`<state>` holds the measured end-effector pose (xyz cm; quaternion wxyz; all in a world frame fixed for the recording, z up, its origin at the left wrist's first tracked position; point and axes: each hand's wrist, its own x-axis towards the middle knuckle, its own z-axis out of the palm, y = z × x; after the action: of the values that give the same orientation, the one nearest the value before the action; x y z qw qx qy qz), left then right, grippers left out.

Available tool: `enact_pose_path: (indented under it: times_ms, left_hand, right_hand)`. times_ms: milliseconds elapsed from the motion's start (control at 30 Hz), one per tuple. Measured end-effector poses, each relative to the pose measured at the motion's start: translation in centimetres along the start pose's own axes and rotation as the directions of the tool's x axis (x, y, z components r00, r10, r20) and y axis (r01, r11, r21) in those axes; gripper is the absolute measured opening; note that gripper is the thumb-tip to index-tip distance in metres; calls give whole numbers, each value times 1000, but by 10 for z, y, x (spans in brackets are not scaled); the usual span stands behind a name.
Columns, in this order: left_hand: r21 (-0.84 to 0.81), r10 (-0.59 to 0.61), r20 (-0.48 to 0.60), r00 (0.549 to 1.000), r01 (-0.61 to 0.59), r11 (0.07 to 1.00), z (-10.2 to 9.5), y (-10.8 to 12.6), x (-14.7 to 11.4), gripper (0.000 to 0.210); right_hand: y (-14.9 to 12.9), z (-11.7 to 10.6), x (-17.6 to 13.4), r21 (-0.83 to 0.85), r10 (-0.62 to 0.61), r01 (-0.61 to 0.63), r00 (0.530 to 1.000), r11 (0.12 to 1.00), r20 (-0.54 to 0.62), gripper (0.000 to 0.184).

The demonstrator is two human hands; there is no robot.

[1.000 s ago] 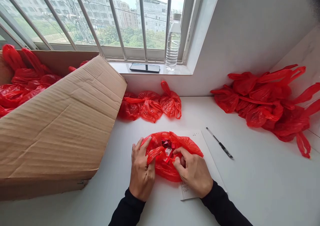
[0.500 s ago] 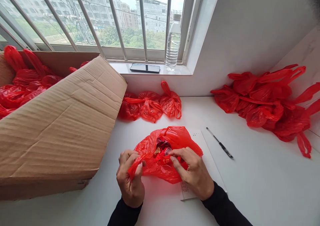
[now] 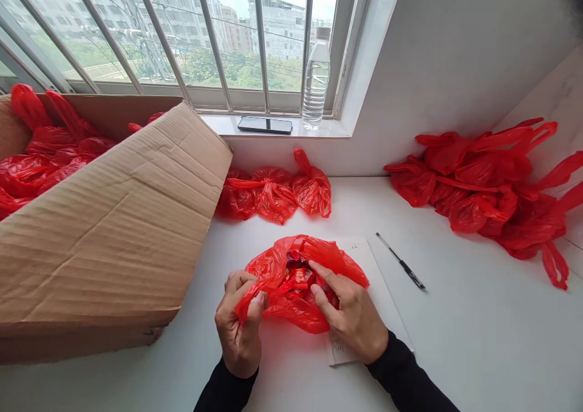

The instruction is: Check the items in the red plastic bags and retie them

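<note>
A red plastic bag [image 3: 291, 315] lies on the white table with its mouth spread wide. Inside it are several small wrapped candies [image 3: 299, 278], red ones and a dark purple one. My left hand [image 3: 240, 324] pinches the bag's left edge between thumb and fingers. Over the bag's right side, my right hand [image 3: 353, 315] has thumb and index finger apart, the fingertips at the candies; nothing shows between them. Its other fingers are partly hidden. Beneath the bag is a sheet of paper with handwriting [image 3: 380, 278].
On the left stands a cardboard box [image 3: 113, 230] holding red bags [image 3: 54, 151]. Several knotted red bags [image 3: 276, 193] sit against the wall; more are piled at the right [image 3: 483, 181]. A pen [image 3: 401, 261] lies right of the paper. The sill holds a phone [image 3: 265, 125] and a water bottle [image 3: 316, 81].
My right thumb and index finger have parted, and a red candy now shows more plainly in the bag. The bag's far rim has sunk slightly. My left hand keeps its pinch.
</note>
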<state>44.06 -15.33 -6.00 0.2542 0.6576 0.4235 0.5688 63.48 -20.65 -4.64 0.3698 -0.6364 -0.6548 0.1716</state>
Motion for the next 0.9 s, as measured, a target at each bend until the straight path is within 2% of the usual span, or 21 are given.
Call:
enact_pose_path:
  times_ms: [133, 233, 267, 333, 400, 500, 567, 667, 733, 833, 900]
  left_hand:
    - [-15, 65, 87, 994, -64, 998, -3, 8, 3, 21]
    - [10, 84, 125, 989, -86, 996, -4, 16, 6, 4]
    - [-1, 85, 127, 988, -86, 996, -3, 17, 6, 11]
    - [-33, 64, 134, 989, -60, 998, -1, 17, 9, 40]
    - [-58, -17, 180, 984, 27, 998, 2, 15, 13, 59]
    - [-65, -134, 291, 947, 160, 985, 6, 14, 23, 46]
    - [-81, -134, 316, 939, 168, 983, 6, 20, 34, 40]
    - [-115, -140, 242, 960, 172, 978, 6, 38, 55, 42]
    - [-176, -179, 173, 969, 209, 962, 5, 51, 72, 44]
    - [-275, -207, 95, 974, 225, 935, 5, 68, 94, 43]
    - [-306, -138, 58, 989, 149, 940, 5, 80, 103, 36]
  right_hand:
    - [3, -1, 1, -43, 103, -105, 994, 994, -43, 49]
    - [7, -1, 2, -109, 148, -149, 989, 983, -22, 34]
    - [7, -3, 2, -108, 141, -143, 990, 984, -20, 26]
    - [2, -8, 3, -61, 114, -116, 992, 991, -47, 17]
    - [-7, -17, 6, -4, 71, -71, 992, 997, -102, 13]
    - [-22, -39, 11, 6, -8, 9, 975, 1000, -221, 10]
    - [-30, -56, 16, -1, -39, 41, 946, 999, -322, 10]
    - [-39, -83, 27, 62, -32, 66, 898, 996, -438, 11]
    - [-46, -100, 36, 176, -18, 110, 890, 978, -456, 12]
    - [-60, -120, 48, 374, 7, 152, 920, 915, -392, 13]
    - [-68, -128, 52, 478, 32, 136, 944, 868, -327, 15]
